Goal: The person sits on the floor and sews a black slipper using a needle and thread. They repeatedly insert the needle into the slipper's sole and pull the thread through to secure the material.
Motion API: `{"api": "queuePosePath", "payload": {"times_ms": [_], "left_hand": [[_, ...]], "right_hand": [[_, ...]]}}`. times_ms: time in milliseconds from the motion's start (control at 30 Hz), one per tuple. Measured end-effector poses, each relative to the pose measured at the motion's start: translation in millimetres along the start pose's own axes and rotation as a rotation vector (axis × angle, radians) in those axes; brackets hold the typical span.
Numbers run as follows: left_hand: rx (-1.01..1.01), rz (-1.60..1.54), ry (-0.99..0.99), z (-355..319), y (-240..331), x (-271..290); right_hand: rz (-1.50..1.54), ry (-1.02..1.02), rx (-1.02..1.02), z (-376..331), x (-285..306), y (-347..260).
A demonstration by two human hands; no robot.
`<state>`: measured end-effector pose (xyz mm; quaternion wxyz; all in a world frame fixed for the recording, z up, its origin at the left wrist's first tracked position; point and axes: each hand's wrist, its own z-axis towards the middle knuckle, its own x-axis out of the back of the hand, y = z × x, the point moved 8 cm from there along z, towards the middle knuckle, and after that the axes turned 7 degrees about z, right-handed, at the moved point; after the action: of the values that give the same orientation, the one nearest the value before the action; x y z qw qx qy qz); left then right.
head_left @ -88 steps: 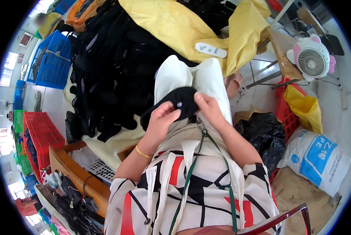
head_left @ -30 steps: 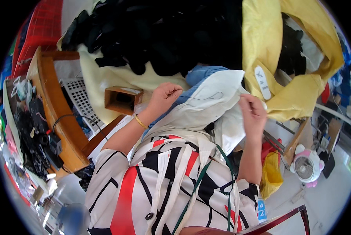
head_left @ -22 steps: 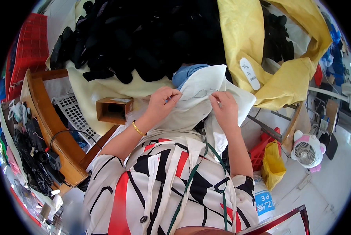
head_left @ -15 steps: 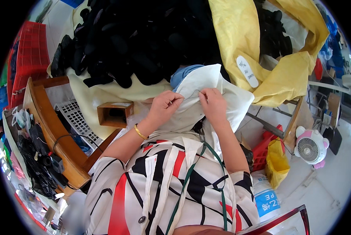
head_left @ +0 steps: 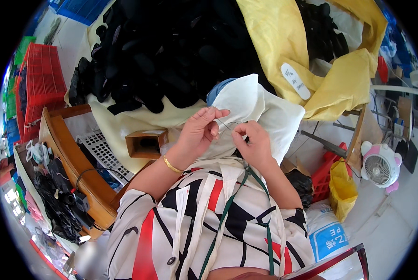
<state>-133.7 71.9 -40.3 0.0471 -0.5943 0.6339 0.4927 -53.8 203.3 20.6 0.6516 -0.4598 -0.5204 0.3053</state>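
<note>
Above my lap, a thin dark thread [head_left: 225,125] spans the short gap between my two hands. My left hand [head_left: 197,131] is closed on one end, thumb and fingers together with a fingertip pointing right. The other end bends into my right hand [head_left: 256,141], whose thumb and forefinger are pinched on it. Whether a needle is on it is too small to tell. Just beyond my hands lies a white cloth [head_left: 279,114] with a raised corner. A bit of blue fabric [head_left: 214,93] shows at its left edge.
A big heap of black soft pieces [head_left: 167,60] covers the far side. Yellow sacking [head_left: 279,32] bearing a white sole-shaped piece [head_left: 295,80] is at right. At left are a wooden box [head_left: 146,143], white plastic grid [head_left: 107,151] and red crate [head_left: 43,84]; a fan [head_left: 377,168] stands far right.
My hands have drawn back from the white cloth toward me. The left hand has turned and loosened its fingers, and the thread between the hands shows more plainly.
</note>
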Motion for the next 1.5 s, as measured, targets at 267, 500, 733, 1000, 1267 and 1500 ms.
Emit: {"api": "queuePosePath", "payload": {"times_ms": [267,500,733,1000,1267,1500], "left_hand": [[-0.492,0.367,-0.223,-32,137,-57],[-0.399,0.374,-0.28,-30,128,-89],[-0.149,0.73,-0.135,16,13,-57],[-0.068,0.727,-0.202,26,-16,-53],[-0.009,0.753,-0.188,26,-17,-53],[-0.058,0.721,-0.207,26,-18,-55]], "right_hand": [[0.856,0.105,-0.35,-9,19,39],[1.236,0.106,-0.515,-15,13,48],[1.342,0.155,-0.643,-18,3,59],[1.39,0.145,-0.636,-17,-2,67],[1.396,0.141,-0.671,-17,-4,71],[1.403,0.154,-0.675,-18,-7,75]]}}
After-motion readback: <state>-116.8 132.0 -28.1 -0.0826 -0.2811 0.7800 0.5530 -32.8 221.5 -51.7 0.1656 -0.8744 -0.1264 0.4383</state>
